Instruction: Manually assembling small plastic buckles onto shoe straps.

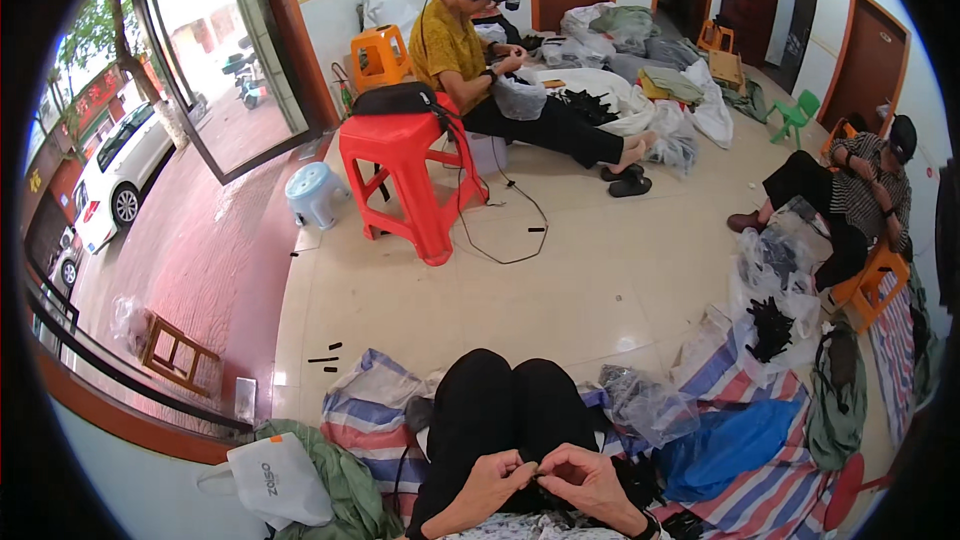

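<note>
Above my lap, in dark trousers, both hands are raised with their fingertips almost meeting. My left hand [488, 490] pinches thumb against finger at one side of a tiny dark piece [536, 470], too small to name. At its other side my right hand [588, 482] is curled, thumb and forefinger pressed together. Beside my right wrist lies a heap of small black pieces [640, 480], partly hidden by the hand and my leg.
Striped woven sheeting [370, 405] lies around my legs, with a blue plastic bag [725, 450] to the right. A white bag [282, 480] stands at left. Ahead is a red stool [405, 145]. Two people sit farther off, one by white sacks, another at right on an orange stool [868, 285].
</note>
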The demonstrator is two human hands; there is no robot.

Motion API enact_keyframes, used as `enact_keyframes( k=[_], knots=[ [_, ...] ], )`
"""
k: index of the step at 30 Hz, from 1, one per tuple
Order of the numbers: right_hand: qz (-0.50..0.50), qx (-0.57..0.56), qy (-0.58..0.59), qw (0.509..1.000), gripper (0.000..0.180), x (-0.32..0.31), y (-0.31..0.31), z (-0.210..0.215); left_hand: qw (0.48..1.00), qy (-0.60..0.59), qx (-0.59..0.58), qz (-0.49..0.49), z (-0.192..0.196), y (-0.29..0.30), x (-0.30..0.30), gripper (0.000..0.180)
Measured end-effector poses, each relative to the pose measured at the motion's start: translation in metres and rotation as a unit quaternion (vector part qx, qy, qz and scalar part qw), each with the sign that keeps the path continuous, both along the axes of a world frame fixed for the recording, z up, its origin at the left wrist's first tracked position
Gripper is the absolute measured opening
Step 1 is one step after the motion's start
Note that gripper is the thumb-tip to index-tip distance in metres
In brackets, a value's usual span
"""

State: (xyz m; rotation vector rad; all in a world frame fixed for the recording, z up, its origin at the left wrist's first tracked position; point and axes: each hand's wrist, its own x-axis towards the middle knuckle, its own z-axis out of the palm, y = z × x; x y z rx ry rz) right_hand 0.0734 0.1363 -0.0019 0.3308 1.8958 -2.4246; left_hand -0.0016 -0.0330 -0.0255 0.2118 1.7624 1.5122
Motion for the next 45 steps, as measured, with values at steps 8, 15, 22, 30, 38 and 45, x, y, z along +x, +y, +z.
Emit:
enact_keyframes(
  k=[8, 15, 22, 30, 38, 45],
  knots=[
    [0.032, 0.034, -0.003, 0.999, 0.009, -0.001, 0.004, 0.0, 1.0, -0.018, 0.004, -0.012, 0.002, 0.001, -0.003, 0.03],
    [-0.001, 0.142, 0.101, 0.985, 0.008, -0.008, 0.002, 0.006, 0.998, 0.025, 0.042, 0.028, 0.044, 0.011, -0.004, 0.029],
    [-0.016, 0.143, 0.101, 0.984, 0.007, -0.011, 0.005, 0.004, 0.998, 0.018, 0.045, 0.027, 0.042, 0.014, -0.006, 0.028],
    [-0.017, 0.129, 0.091, 0.987, 0.006, -0.014, 0.009, -0.006, 0.998, -0.006, 0.054, 0.036, 0.022, 0.019, -0.007, 0.028],
    [-0.002, 0.09, 0.073, 0.993, 0.006, -0.027, 0.024, -0.016, 0.997, -0.031, 0.031, 0.056, 0.034, 0.032, -0.017, 0.028],
    [0.007, 0.068, 0.044, 0.997, 0.006, -0.028, 0.029, -0.028, 0.998, -0.039, 0.018, 0.034, 0.021, 0.035, -0.021, 0.028]
  ],
)
